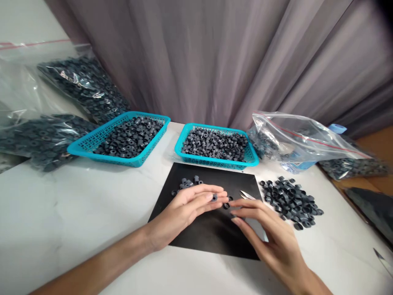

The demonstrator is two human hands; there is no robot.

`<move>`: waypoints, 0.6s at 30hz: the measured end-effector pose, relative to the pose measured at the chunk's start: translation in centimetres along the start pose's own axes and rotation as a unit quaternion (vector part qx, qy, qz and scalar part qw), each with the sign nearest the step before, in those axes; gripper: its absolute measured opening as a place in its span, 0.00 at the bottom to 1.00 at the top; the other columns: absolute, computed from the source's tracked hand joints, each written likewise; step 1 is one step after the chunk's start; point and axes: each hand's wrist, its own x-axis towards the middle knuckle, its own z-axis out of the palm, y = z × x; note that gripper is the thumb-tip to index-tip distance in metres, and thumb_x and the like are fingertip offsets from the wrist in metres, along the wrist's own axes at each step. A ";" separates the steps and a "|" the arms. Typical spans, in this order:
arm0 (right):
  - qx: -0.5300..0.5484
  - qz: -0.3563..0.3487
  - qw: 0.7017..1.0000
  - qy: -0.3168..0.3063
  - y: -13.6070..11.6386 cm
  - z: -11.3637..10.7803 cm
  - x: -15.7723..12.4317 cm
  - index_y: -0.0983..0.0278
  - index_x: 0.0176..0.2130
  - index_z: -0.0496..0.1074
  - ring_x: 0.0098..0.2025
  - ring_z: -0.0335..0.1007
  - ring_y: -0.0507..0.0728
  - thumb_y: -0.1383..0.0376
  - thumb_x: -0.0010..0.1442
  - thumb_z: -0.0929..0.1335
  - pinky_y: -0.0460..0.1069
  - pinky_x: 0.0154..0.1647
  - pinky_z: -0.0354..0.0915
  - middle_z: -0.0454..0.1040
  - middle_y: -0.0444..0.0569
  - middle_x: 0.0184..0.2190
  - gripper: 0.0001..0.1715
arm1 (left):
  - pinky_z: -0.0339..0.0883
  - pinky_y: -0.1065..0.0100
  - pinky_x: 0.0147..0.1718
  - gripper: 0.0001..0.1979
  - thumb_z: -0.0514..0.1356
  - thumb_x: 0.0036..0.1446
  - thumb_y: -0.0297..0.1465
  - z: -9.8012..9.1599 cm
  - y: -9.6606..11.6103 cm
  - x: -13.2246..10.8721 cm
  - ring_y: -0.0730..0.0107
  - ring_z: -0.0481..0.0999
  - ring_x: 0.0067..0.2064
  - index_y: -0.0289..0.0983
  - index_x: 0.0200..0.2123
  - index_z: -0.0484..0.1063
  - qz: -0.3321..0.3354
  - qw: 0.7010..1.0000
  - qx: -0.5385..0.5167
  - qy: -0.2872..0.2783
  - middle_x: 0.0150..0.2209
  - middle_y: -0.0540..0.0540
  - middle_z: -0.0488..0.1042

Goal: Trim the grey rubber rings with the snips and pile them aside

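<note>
Here's 1 small grey cylinder (214, 197), round hole showing, held at the fingers of the left hand (187, 207); 1 dark piece (233, 214), shape hard to make out, pinched in the right hand (272, 229).

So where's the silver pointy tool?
In the head view, the silver pointy tool lies right of centre on the black mat, partly behind the right hand, just left of the loose grey pile.

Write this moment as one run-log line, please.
left hand: holds hollow gray cylinder | right hand: pinches gray piece | beneath: black mat

grey curtain (196, 61) behind | pale wall (27, 20) left | perhaps cardboard (376, 143) right
</note>
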 end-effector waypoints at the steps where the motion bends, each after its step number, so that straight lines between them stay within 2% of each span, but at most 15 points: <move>1: 0.006 0.000 1.000 -0.011 -0.1 0.2 0.0 0.59 0.46 0.74 0.50 0.76 0.59 0.71 0.67 0.67 0.52 0.51 0.72 0.77 0.53 0.48 0.10 | 0.61 0.57 0.64 0.14 0.60 0.66 0.35 0.0 -0.1 0.0 0.56 0.72 0.61 0.37 0.51 0.77 -0.004 1.000 0.011 -0.010 0.57 0.41 0.77; 4: 0.041 0.037 0.998 -0.025 -0.4 0.7 0.5 0.59 0.44 0.75 0.51 0.76 0.59 0.69 0.67 0.67 0.51 0.51 0.72 0.77 0.53 0.50 0.07 | 0.60 0.58 0.65 0.17 0.60 0.66 0.36 0.0 -0.3 0.1 0.57 0.70 0.63 0.40 0.56 0.75 -0.021 0.998 0.051 -0.031 0.62 0.43 0.73; 7: 0.084 0.068 0.994 -0.027 -0.3 1.0 0.9 0.59 0.42 0.75 0.48 0.77 0.57 0.68 0.67 0.68 0.50 0.50 0.72 0.78 0.51 0.45 0.06 | 0.59 0.58 0.66 0.19 0.60 0.66 0.36 0.2 -0.5 0.2 0.58 0.68 0.65 0.42 0.59 0.72 -0.029 0.996 0.076 -0.036 0.64 0.43 0.70; 10: 0.115 0.082 0.990 -0.023 -0.3 1.2 0.8 0.60 0.42 0.75 0.45 0.77 0.56 0.67 0.67 0.68 0.50 0.48 0.72 0.78 0.50 0.41 0.05 | 0.58 0.58 0.66 0.20 0.61 0.65 0.35 0.4 -0.6 0.3 0.58 0.67 0.66 0.42 0.59 0.72 -0.043 0.997 0.060 -0.037 0.64 0.43 0.70; 12: 0.125 0.087 0.988 -0.015 -0.2 1.2 0.7 0.61 0.41 0.75 0.45 0.77 0.56 0.67 0.67 0.68 0.50 0.48 0.73 0.78 0.50 0.41 0.05 | 0.57 0.58 0.67 0.19 0.61 0.65 0.35 0.5 -0.7 0.3 0.58 0.66 0.66 0.41 0.58 0.73 -0.057 0.997 0.026 -0.042 0.63 0.43 0.71; 15: 0.105 0.060 0.993 -0.002 0.0 0.8 0.6 0.61 0.42 0.75 0.47 0.76 0.56 0.69 0.67 0.68 0.51 0.50 0.72 0.78 0.50 0.43 0.05 | 0.56 0.59 0.67 0.16 0.60 0.66 0.32 0.4 -0.7 0.3 0.58 0.66 0.66 0.37 0.56 0.75 -0.057 0.996 -0.029 -0.055 0.61 0.41 0.73; 18: 0.028 -0.008 0.999 0.015 0.2 0.1 0.4 0.61 0.45 0.73 0.46 0.76 0.56 0.72 0.66 0.68 0.50 0.50 0.72 0.77 0.51 0.43 0.09 | 0.55 0.58 0.68 0.16 0.60 0.66 0.29 0.1 -0.7 0.2 0.58 0.69 0.64 0.34 0.56 0.75 -0.054 0.994 -0.063 -0.068 0.58 0.39 0.76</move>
